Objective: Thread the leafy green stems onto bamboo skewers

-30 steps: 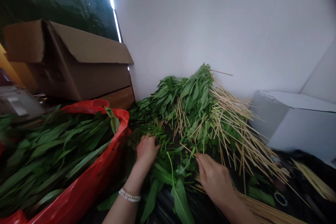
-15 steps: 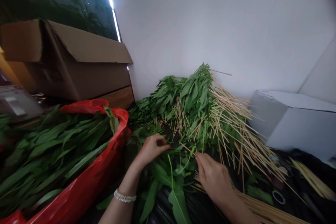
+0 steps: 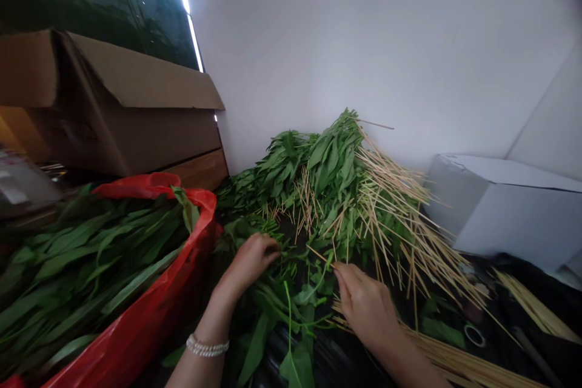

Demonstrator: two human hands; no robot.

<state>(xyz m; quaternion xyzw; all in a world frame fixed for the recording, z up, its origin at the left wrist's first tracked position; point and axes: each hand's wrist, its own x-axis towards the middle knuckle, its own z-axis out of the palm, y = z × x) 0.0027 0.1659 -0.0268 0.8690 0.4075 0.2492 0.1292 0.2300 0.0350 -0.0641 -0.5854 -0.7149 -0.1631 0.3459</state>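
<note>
My left hand point(image 3: 249, 259), with a bead bracelet point(image 3: 207, 347) on the wrist, is curled shut on green leafy stems point(image 3: 277, 291) lying in front of me. My right hand point(image 3: 364, 306) pinches a thin bamboo skewer point(image 3: 319, 255) whose tip points up and left toward the left hand. Just behind both hands rises a heap of leafy greens threaded on skewers point(image 3: 345, 188), sticks fanning out to the right.
A red plastic bag point(image 3: 150, 315) full of loose green leaves sits at the left. Behind it is an open cardboard box point(image 3: 136, 109). A white box point(image 3: 504, 206) stands at the right, with loose skewers point(image 3: 454, 364) and a tape roll point(image 3: 475, 336) on the black surface.
My left hand reached right into the leaves, then drew back left and closed on stems. My right hand stayed in place with the skewer. The camera shifted slightly.
</note>
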